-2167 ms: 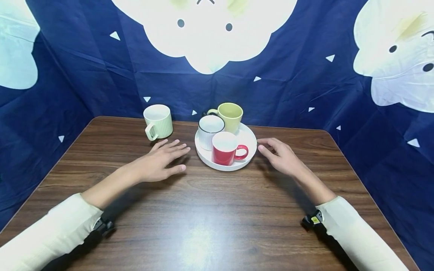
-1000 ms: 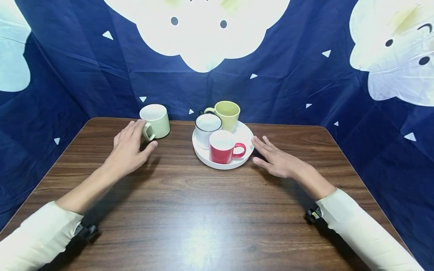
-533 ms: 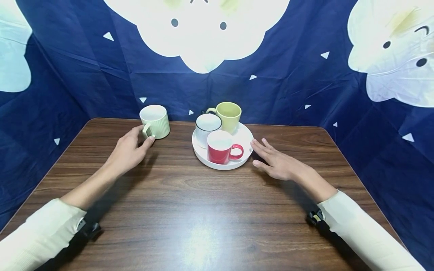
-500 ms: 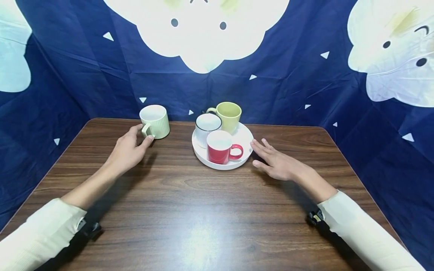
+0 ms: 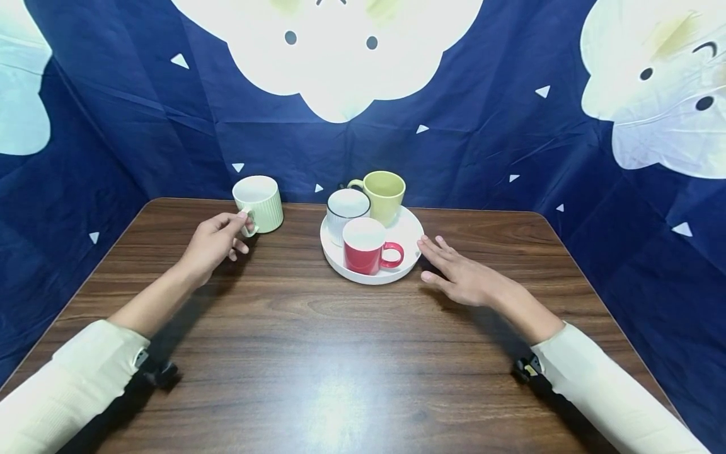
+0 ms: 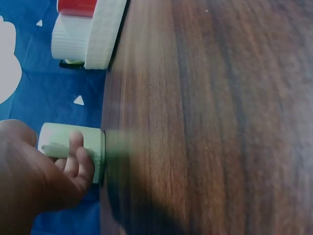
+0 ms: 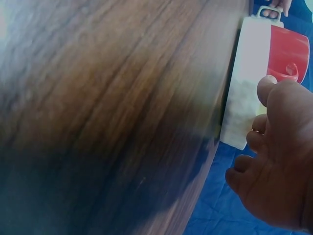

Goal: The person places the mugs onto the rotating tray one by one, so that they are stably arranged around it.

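Observation:
At the back left of the table stands a pale green ribbed mug (image 5: 266,208), upright. My left hand (image 5: 212,243) pinches its handle between thumb and forefinger; the left wrist view shows the fingers (image 6: 80,159) at the handle side of the mug. Over at the tray's right edge, my right hand (image 5: 467,277) has its fingers stretched out, fingertips right at the rim. The round white tray (image 5: 408,230) bears a red mug (image 5: 363,255) with its handle to the right, a white mug with a dark rim (image 5: 343,217), and a yellow-green mug (image 5: 388,198) behind.
The brown wooden table (image 5: 317,353) ends close behind the mugs. A dark blue cloth (image 5: 482,151) with white cloud faces hangs behind and at both sides. A small black thing (image 5: 342,186) shows behind the white mug. Each wrist carries a black camera (image 5: 161,373).
My left hand has moved left from beside the tray to the pale green mug and now pinches its handle. My right hand's fingers have straightened at the tray's edge.

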`<move>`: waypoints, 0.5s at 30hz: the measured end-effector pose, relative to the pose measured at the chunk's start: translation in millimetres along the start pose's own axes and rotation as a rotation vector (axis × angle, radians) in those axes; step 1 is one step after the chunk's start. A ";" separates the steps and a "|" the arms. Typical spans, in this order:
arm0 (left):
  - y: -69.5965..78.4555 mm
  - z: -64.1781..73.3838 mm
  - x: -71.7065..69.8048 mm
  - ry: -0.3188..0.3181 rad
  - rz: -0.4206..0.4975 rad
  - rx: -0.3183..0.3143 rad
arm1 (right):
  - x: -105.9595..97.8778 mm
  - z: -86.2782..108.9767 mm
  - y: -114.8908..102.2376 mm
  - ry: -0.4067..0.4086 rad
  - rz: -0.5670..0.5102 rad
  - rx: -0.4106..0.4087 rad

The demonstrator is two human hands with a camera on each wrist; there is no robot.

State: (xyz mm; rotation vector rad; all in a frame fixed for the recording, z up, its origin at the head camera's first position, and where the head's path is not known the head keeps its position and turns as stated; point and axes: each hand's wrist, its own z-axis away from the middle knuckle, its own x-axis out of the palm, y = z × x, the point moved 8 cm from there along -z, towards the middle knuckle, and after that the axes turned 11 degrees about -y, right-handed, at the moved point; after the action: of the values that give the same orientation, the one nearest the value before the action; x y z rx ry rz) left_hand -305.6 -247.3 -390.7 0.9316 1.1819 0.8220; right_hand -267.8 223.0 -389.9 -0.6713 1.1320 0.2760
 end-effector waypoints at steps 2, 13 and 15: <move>-4.6 -3.7 2.9 -0.052 0.082 -0.014 | 0.0 0.3 -1.9 0.003 0.002 -0.007; -11.5 -12.9 10.3 -0.212 0.529 -0.016 | 2.1 3.0 -9.4 0.004 0.026 -0.004; -11.4 -14.0 11.2 -0.222 0.566 -0.022 | 2.2 3.6 -11.5 0.003 0.026 -0.009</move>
State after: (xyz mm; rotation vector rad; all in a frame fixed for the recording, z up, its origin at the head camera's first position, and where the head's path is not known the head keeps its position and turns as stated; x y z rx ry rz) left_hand -316.5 -239.6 -407.1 1.3295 0.7171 1.1405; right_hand -258.2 216.0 -386.9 -0.6656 1.1434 0.3030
